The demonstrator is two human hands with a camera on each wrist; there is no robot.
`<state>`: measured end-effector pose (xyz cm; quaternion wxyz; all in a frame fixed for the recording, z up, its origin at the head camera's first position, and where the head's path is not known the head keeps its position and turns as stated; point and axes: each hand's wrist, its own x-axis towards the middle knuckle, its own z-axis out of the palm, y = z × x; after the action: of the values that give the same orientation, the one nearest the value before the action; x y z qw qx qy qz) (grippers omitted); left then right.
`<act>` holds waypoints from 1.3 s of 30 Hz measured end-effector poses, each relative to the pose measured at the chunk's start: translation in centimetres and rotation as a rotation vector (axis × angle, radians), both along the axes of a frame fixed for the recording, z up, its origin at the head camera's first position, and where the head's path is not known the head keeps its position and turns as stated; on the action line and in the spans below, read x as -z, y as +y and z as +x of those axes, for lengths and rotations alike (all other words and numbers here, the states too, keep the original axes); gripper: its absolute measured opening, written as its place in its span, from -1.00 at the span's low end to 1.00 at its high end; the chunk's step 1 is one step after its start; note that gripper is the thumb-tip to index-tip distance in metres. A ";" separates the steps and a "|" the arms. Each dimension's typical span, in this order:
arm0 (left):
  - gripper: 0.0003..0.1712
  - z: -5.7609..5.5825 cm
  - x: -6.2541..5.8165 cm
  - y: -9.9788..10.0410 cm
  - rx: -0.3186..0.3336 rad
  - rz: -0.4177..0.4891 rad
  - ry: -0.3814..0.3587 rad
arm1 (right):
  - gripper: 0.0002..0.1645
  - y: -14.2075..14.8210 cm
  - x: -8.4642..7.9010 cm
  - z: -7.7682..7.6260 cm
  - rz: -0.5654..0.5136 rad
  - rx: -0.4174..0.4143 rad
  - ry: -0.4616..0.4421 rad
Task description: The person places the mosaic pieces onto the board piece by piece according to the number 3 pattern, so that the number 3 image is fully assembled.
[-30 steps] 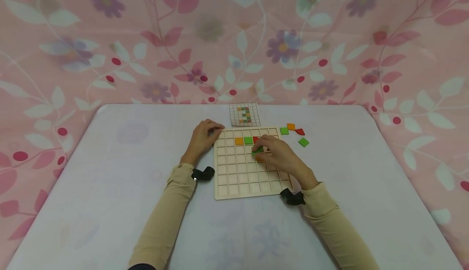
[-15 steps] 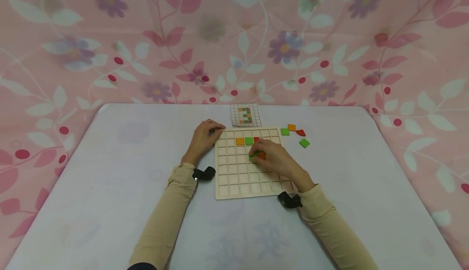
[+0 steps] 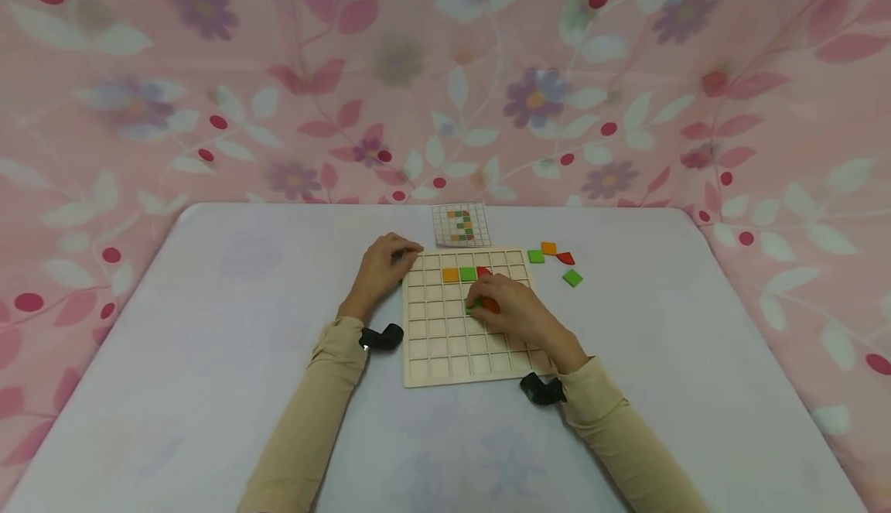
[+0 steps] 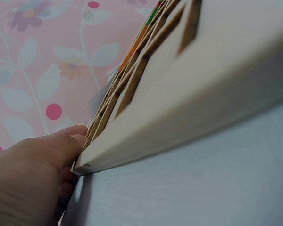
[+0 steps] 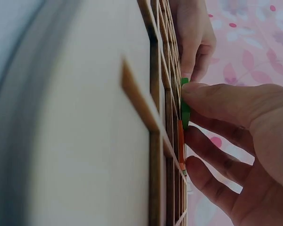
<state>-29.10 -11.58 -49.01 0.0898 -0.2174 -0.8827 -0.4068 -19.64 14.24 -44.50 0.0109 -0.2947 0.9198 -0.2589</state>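
A pale wooden grid board (image 3: 438, 347) lies on the table. My left hand (image 3: 379, 271) holds its far left corner, thumb and fingers around the edge in the left wrist view. Over the middle of the board, my right hand (image 3: 518, 312) pinches a green square tile (image 5: 185, 106), tilted on edge against the grid. Just beside that tile, an orange tile (image 5: 181, 143) sits in a cell, partly hidden by the right fingers in the head view. Farther up, a row holds an orange tile (image 3: 450, 275), a green tile (image 3: 468, 274) and a red tile (image 3: 483, 271).
Behind the board lies a pattern card (image 3: 461, 225) with a printed coloured grid. Right of the board are loose tiles: a green square (image 3: 535, 256), an orange square (image 3: 549, 247), a red rounded piece (image 3: 566, 258) and another green square (image 3: 573, 278). A floral cloth (image 3: 299, 134) hangs behind.
My right hand has shifted a little left and nearer with the green tile, from above the orange tile to its left side. The left hand stays at the corner.
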 end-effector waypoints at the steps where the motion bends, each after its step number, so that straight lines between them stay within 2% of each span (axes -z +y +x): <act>1: -0.82 0.1 0.0 -0.1 -0.002 0.001 -0.001 | -0.88 -0.1 0.1 0.0 0.003 -0.002 0.001; 22: -0.82 0.1 0.2 -0.2 0.003 0.003 0.025 | -0.88 -0.4 0.3 0.1 -0.009 0.007 0.015; 35: -0.82 0.3 0.3 -0.2 -0.001 -0.003 -0.010 | -0.89 -0.4 0.2 0.4 0.009 0.024 -0.003; 39: -0.82 0.3 0.1 -0.2 -0.002 -0.005 0.000 | -0.89 -0.5 0.2 0.3 0.016 0.029 0.000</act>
<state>-28.82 -11.82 -49.14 0.0898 -0.2166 -0.8840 -0.4043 -19.31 13.78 -44.70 0.0095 -0.2814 0.9260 -0.2517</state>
